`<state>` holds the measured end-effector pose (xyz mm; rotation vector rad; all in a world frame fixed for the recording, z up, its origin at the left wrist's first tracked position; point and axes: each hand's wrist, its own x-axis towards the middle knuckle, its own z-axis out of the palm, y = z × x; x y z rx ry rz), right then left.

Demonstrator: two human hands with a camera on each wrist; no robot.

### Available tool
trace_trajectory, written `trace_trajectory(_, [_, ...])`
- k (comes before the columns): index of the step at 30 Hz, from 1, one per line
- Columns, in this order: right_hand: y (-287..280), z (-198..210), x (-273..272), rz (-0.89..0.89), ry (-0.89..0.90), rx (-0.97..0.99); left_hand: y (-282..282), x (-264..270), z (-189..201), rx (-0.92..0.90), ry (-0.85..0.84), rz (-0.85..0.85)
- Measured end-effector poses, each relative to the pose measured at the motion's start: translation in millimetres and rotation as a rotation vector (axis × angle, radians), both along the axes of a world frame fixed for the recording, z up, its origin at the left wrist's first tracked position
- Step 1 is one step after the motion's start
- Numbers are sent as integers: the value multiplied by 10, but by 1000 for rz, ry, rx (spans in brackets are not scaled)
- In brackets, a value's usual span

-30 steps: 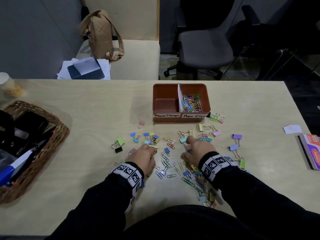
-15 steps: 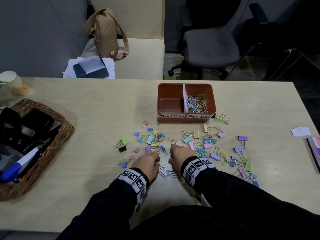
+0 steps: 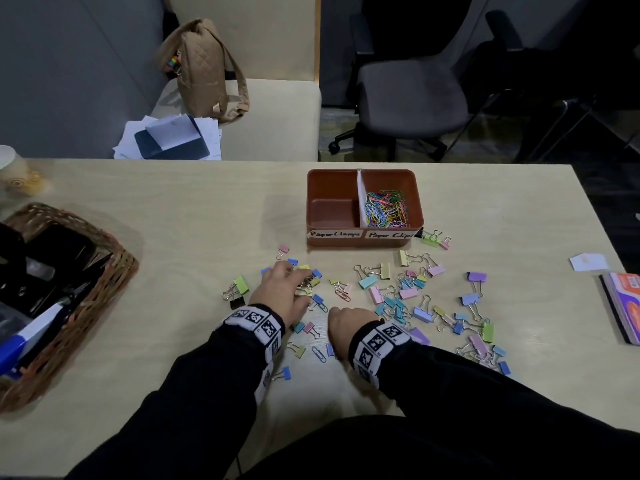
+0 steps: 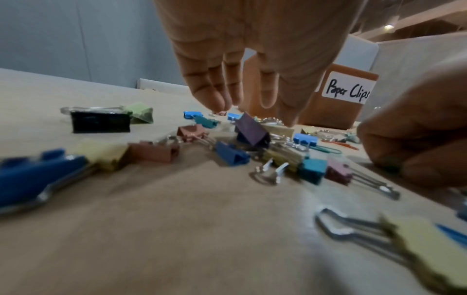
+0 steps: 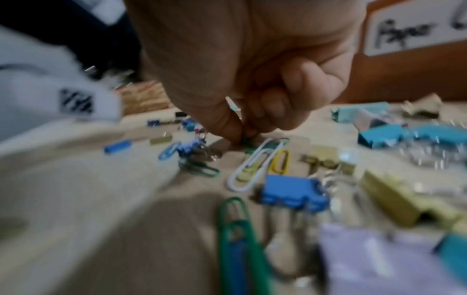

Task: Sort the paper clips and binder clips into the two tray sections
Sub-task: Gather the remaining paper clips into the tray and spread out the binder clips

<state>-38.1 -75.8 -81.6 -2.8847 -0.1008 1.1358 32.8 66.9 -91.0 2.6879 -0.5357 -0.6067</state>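
Since a second ago the right hand (image 3: pixel 346 325) has pulled back toward lower centre, now pinching a green paper clip (image 5: pixel 246 140); the left hand (image 3: pixel 282 292) is hovering with fingers straight above binder clips (image 3: pixel 398 296) lying scattered mid-frame across the pale table (image 3: pixel 173 209). The tray (image 3: pixel 332 174) is sitting upper centre, paper clips (image 3: pixel 386 209) filling its right section, office chairs (image 3: pixel 412 91) standing behind.

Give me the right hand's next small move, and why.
Probably lift the green paper clip clear of the table and carry it toward the tray section labelled Paper Clips. The right hand has thumb and fingers curled down onto that clip, seemingly pinching it, though the view is blurred. That section already holds paper clips; the Paper Clamps side is bare.
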Motion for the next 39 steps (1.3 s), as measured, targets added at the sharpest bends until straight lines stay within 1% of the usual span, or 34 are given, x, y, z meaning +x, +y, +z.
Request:
trace_trajectory(2, [0, -2, -14, 48, -1, -8, -52, 63, -39, 30, 57, -51])
trace_trajectory(3, [-15, 8, -23, 57, -5, 11, -71, 78, -56, 33, 71, -45])
trace_trajectory(5, [-86, 64, -50, -7, -48, 89, -91, 93, -80, 24, 61, 2])
trace_trajectory(6, [-132, 103, -64, -91, -74, 147, -90, 93, -88, 22, 48, 21])
trace_trajectory(8, [-234, 149, -76, -329, -133, 265, -70, 93, -94, 12, 39, 50])
trace_trajectory(11, [-348, 81, -6, -684, -202, 455, -3, 106, -86, -38, 73, 90])
trace_trajectory(13, [-377, 50, 58, -848, -196, 562, 55, 118, -78, -95, 89, 139])
trace_trajectory(14, [-386, 36, 81, -876, -184, 581, 83, 121, -73, -118, 87, 168])
trace_trajectory(18, [-387, -41, 151, -855, -126, 583, 175, 123, -34, -143, 69, 239])
trace_trajectory(20, [-379, -112, 176, -876, -93, 641, 224, 139, -22, -163, 50, 267])
trace_trajectory(22, [-360, -100, 193, -920, -58, 728, 281, 159, -21, -198, 39, 293])
trace_trajectory(24, [-347, -50, 213, -1013, -5, 849, 338, 162, -3, -260, 66, 348])
trace_trajectory(26, [-347, 31, 232, -1147, 82, 997, 384, 147, 21, -320, 106, 389])
trace_trajectory(28, [-350, 80, 257, -1249, 155, 1119, 410, 117, 43, -331, 126, 379])
trace_trajectory(31, [-343, 71, 316, -1326, 223, 1234, 456, 79, 11, -332, 117, 360])
trace_trajectory(33, [-321, 53, 343, -1343, 230, 1238, 500, 45, -16, -356, 119, 392])
trace_trajectory(35, [-289, 79, 375, -1305, 172, 1162, 538, 10, -24, -408, 89, 423])
trace_trajectory(37, [-251, 113, 404, -1207, 47, 991, 577, -13, -20, -430, 43, 450])
trace_trajectory(39, [-211, 93, 435, -1033, -95, 782, 628, -31, -26, -386, 20, 451])
